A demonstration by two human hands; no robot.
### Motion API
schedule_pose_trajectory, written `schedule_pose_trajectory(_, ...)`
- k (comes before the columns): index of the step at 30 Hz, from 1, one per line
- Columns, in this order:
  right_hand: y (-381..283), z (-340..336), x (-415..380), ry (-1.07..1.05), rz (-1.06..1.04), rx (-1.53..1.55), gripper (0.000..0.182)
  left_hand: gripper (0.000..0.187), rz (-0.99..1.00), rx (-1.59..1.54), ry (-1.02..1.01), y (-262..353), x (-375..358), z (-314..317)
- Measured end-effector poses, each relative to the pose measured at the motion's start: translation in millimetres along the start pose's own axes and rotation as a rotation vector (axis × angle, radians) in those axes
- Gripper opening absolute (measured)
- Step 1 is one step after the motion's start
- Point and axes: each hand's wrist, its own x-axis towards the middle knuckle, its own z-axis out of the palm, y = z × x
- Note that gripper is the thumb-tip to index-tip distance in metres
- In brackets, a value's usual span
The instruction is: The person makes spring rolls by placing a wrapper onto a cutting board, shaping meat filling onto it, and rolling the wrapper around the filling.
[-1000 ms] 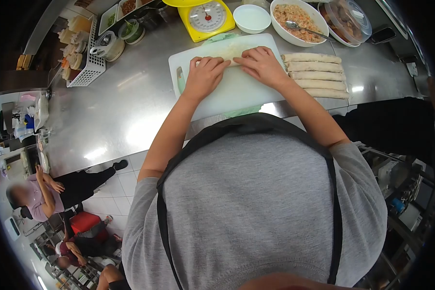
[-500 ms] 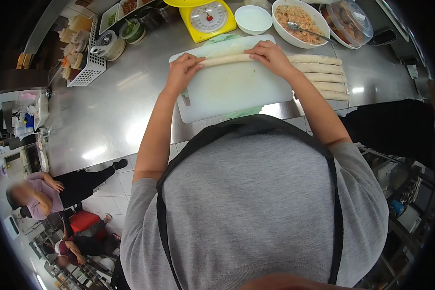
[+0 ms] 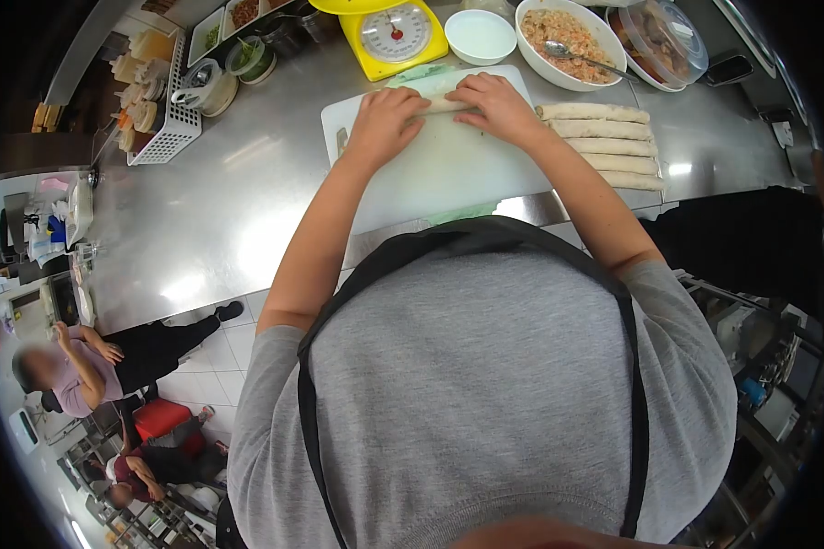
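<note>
A long white filled roll point(image 3: 443, 105) lies across the far part of the white cutting board point(image 3: 430, 178), with only its middle showing. My left hand point(image 3: 389, 121) curls over the roll's left part, fingers bent down around it. Over its right part my right hand point(image 3: 496, 108) does the same, thumb on the near side. Several similar finished rolls point(image 3: 604, 146) lie side by side just right of the board. Behind my right hand stands a white bowl of minced filling point(image 3: 563, 41), a spoon point(image 3: 588, 60) resting in it.
A yellow dial scale point(image 3: 395, 37) and a small pale bowl point(image 3: 481, 37) stand behind the board. On the left are a white basket of bottles point(image 3: 167, 123) and a lidded container point(image 3: 206, 87). Farther off at lower left, two people point(image 3: 87, 361) are by the counter.
Both hands have come closer together along the roll. From pinching its ends with fingertips, they now lie over it with fingers curled, covering more of it.
</note>
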Motion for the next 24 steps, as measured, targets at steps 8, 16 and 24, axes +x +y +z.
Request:
schedule_pose_trajectory(8, 30, -13, -26, 0.062, 0.061, 0.018, 0.031, 0.026, -0.014, -0.029, 0.138, -41, -32, -1)
schedule_pose_trajectory(16, 57, -7, -19, 0.010, 0.182, 0.221, 0.027, 0.022, -0.433, -0.191, -0.113, -47, -19, -16)
schedule_pose_trajectory(24, 32, -10, -1, 0.073, 0.111, -0.036, 0.025, 0.028, -0.335, -0.070, 0.078, -43, 0, -3)
